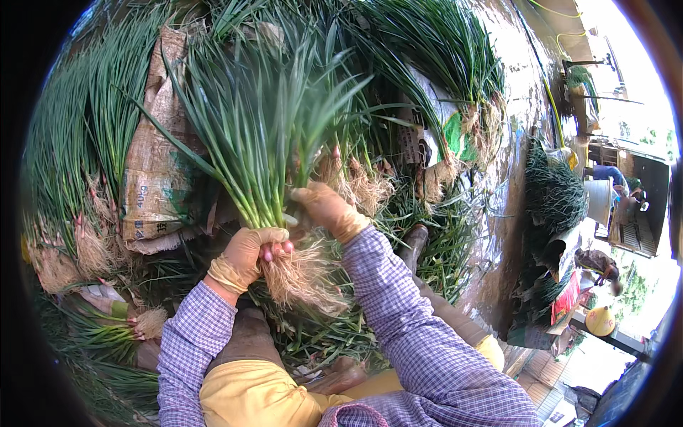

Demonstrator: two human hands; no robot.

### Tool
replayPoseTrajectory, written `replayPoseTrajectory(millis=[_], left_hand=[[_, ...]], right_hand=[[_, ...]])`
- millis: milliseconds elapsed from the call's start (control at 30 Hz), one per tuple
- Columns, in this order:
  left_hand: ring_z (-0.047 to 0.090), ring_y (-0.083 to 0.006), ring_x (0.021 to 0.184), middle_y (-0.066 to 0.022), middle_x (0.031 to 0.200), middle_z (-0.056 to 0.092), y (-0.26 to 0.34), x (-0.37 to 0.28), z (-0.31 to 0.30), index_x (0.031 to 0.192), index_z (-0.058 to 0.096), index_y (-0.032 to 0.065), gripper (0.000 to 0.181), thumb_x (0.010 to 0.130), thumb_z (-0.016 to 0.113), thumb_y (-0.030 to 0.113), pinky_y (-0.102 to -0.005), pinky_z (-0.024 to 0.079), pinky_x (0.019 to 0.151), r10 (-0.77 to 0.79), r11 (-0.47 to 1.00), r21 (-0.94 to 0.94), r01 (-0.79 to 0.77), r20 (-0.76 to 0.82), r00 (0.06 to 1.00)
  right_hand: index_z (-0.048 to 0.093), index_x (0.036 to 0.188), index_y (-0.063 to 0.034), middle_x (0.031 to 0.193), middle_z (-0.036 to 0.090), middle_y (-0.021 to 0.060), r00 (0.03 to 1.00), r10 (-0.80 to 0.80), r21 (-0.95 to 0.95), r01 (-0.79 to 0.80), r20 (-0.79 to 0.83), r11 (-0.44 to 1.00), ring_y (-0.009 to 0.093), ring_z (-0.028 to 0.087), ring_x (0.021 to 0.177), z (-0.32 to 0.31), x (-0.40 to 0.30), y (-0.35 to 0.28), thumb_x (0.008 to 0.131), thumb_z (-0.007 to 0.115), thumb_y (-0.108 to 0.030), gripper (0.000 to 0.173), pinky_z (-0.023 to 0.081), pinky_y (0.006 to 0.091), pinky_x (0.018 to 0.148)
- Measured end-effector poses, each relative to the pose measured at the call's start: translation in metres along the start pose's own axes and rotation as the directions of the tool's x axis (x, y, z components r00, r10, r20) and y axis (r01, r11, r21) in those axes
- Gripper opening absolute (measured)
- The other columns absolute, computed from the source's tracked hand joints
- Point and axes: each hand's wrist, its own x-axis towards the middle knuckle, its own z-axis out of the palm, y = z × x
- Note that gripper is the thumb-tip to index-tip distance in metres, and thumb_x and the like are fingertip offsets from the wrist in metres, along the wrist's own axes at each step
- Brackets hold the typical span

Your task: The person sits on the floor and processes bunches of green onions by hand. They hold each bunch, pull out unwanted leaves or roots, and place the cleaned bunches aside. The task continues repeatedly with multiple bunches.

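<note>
My left hand (246, 255), in a thin rubber glove, grips a bunch of green garlic (256, 181) just above its pinkish bulbs; the leaves fan upward and the pale roots (301, 277) hang to the right. My right hand (326, 207), gloved too, is beside the bunch with thumb and fingers closed at the foot of a few more green stalks (305, 160), which look slightly blurred. The fingertips are partly hidden. Behind my hands lie more plants with roots and bulbs (368, 181).
Long bundles of green garlic (69, 149) lie at the left beside a woven sack (155, 197); more bundles (453, 48) lie at the upper right. Cut or loose leaves (320, 336) cover the ground around my boots (416, 240). Wet ground (491, 256), heaped greens (555, 187) and people are farther right.
</note>
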Motion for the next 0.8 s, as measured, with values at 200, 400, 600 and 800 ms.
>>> replayPoseTrajectory(millis=[200, 400, 600, 800], left_hand=[[0.057, -0.0141, 0.058, -0.0082, 0.070, 0.059, -0.004, -0.006, 0.003, 0.096, 0.061, -0.0025, 0.017, 0.079, 0.064, 0.000, -0.0208, 0.050, 0.054, 0.130, 0.985, -0.099, -0.144, -0.134, 0.982], [0.059, -0.0134, 0.058, -0.0034, 0.063, 0.057, 0.010, -0.024, 0.021, 0.103, 0.061, 0.0006, 0.024, 0.079, 0.064, 0.004, -0.0338, 0.057, 0.070, 0.195, 0.942, -0.273, -0.195, -0.029, 0.980], [0.053, -0.0108, 0.052, -0.0065, 0.060, 0.056, 0.003, -0.024, 0.004, 0.088, 0.061, -0.0069, 0.013, 0.081, 0.063, 0.004, -0.0274, 0.052, 0.062, 0.048, 0.953, -0.300, -0.042, 0.011, 0.999], [0.059, -0.0219, 0.059, -0.0120, 0.067, 0.063, 0.023, -0.052, 0.005, 0.067, 0.064, -0.0022, 0.014, 0.074, 0.062, 0.010, -0.0324, 0.052, 0.070, 0.208, 0.943, -0.277, -0.185, 0.056, 0.977]], right_hand=[[0.065, 0.089, 0.0010, 0.068, 0.063, 0.0152, 0.949, 0.253, 0.424, -0.155, -0.187, 0.892, 0.028, 0.060, 0.059, 0.040, -0.007, -0.011, 0.098, 0.049, -0.032, 0.037, 0.047, 0.0375, 0.054], [0.064, 0.084, -0.0040, 0.057, 0.057, 0.0015, 0.948, 0.292, 0.956, 0.042, -0.130, 0.291, 0.011, 0.047, 0.040, 0.057, -0.021, -0.024, 0.100, 0.049, -0.029, 0.033, 0.035, 0.0224, 0.036], [0.060, 0.094, -0.0054, 0.059, 0.056, 0.0022, 0.917, 0.381, 0.914, -0.048, -0.120, 0.404, 0.010, 0.048, 0.042, 0.055, -0.027, -0.021, 0.101, 0.046, -0.029, 0.028, 0.036, 0.0209, 0.034], [0.062, 0.090, -0.0011, 0.080, 0.067, 0.0072, 0.931, 0.275, 0.307, -0.342, 0.241, 0.888, 0.011, 0.057, 0.054, 0.020, -0.061, 0.045, 0.099, 0.048, -0.042, 0.045, 0.048, 0.0223, 0.048]])
